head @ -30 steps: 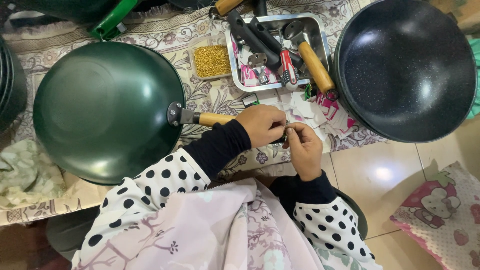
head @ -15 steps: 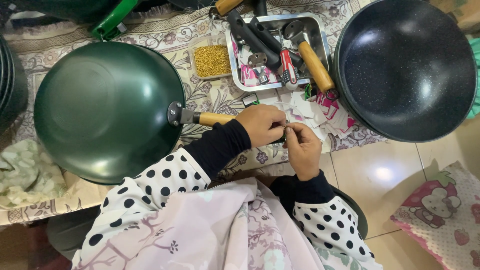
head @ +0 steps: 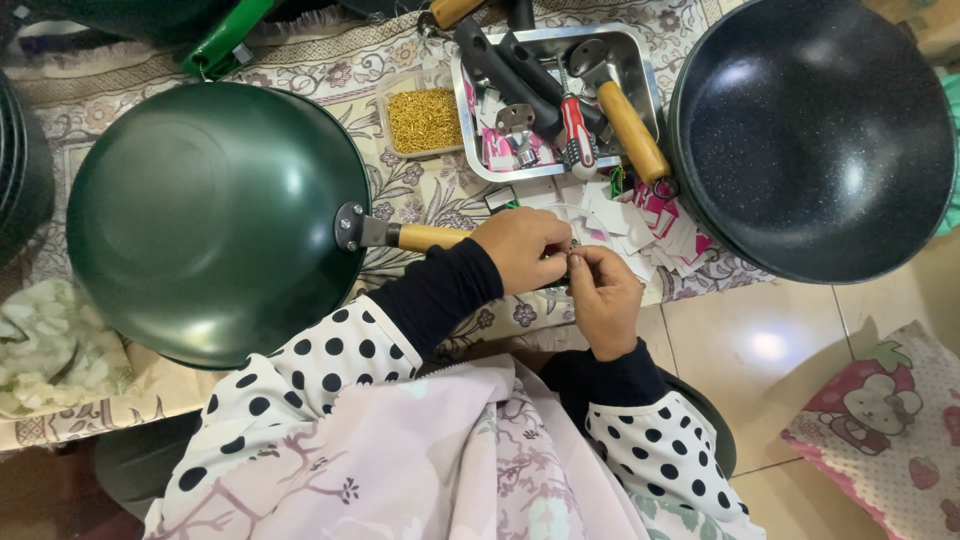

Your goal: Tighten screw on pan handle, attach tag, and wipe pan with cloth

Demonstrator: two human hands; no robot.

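At frame centre, the left hand (head: 525, 250) closes over the end of the green pan's (head: 215, 220) wooden handle (head: 430, 237), and the right hand (head: 603, 295) pinches something small against it. This looks like fitting a part onto the handle end; the next move needs fine fingertip alignment. The part itself is hidden between the fingers. The pan lies upside down, left of centre on the table (head: 400, 60).

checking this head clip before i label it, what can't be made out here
- Head view: whatever the left hand and right hand pinch between them is covered by the fingers and too small to tell.
- The end of the wooden handle on the green pan is hidden under the left hand.
- The pieces in the small yellow heap are too small to identify.
- The black pan is cut off by the top edge.
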